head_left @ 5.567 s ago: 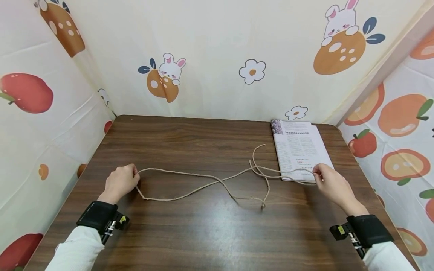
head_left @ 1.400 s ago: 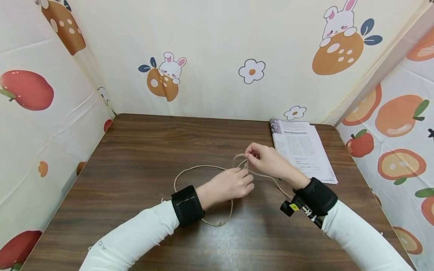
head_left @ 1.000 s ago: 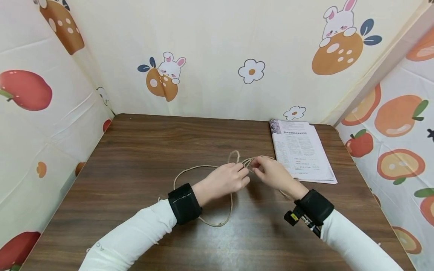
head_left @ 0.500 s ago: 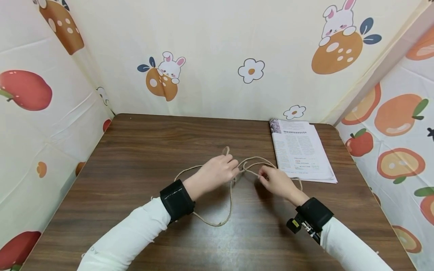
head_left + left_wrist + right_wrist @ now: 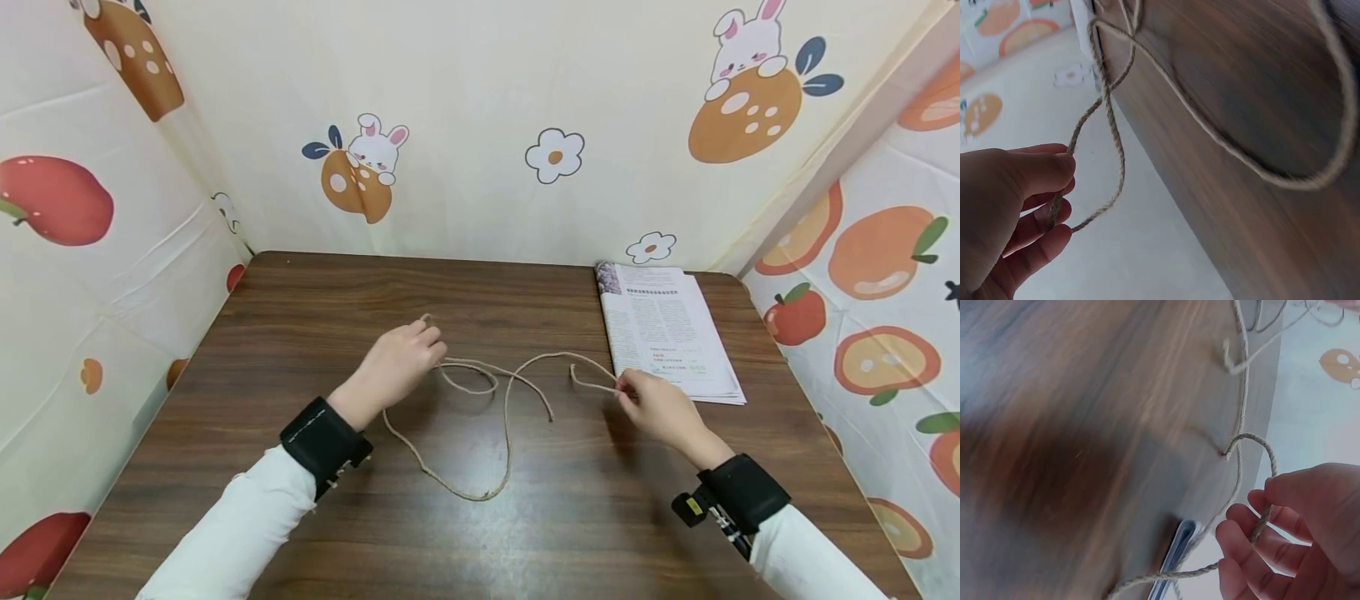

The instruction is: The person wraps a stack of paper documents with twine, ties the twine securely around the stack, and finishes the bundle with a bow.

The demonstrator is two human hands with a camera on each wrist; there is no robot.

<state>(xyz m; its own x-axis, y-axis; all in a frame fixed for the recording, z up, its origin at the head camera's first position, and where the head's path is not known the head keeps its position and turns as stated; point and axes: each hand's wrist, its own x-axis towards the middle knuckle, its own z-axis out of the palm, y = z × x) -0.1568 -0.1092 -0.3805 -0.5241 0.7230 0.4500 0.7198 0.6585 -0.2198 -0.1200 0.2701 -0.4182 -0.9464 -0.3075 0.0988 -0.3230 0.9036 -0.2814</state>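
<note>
Beige twine (image 5: pixel 507 433) lies in loose curves across the dark wooden table between the hands. At left centre, my left hand (image 5: pixel 401 362) pinches it; the left wrist view shows the twine (image 5: pixel 1112 119) looping back to the fingers. A free end (image 5: pixel 550 412) rests mid-table. My right hand (image 5: pixel 667 408) pinches twine by the magazine's lower left corner, and a short tail (image 5: pixel 573 375) sticks out towards the left. In the right wrist view the twine (image 5: pixel 1270 464) passes between thumb and fingers. Whether it is one piece or two I cannot tell.
A printed magazine (image 5: pixel 671 333) lies at the table's back right, just beyond my right hand. Patterned fabric walls (image 5: pixel 480 192) stand behind and on both sides of the table (image 5: pixel 337 300).
My hands, first wide apart, came together at a tangle of twine. Over the last second they have separated, left hand leftward and right hand rightward, and the gathered strands have spread into open curves.
</note>
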